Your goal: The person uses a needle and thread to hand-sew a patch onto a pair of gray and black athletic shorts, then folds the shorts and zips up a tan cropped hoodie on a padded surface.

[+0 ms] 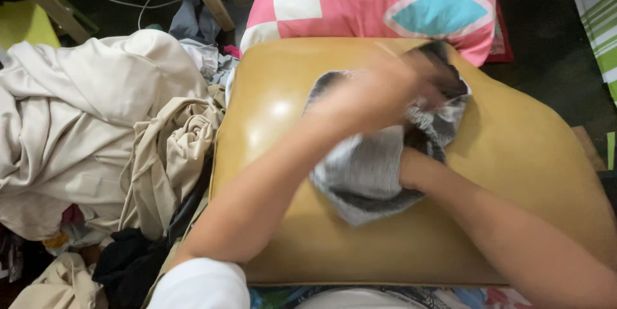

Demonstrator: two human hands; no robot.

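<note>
A grey striped garment lies bunched in the middle of a tan leather cushion. The left hand, blurred, is on its far part; its grip cannot be made out. The right hand is tucked into the cloth, fingers hidden. Beige clothes are heaped at left; a pink patterned pillow lies beyond.
</note>
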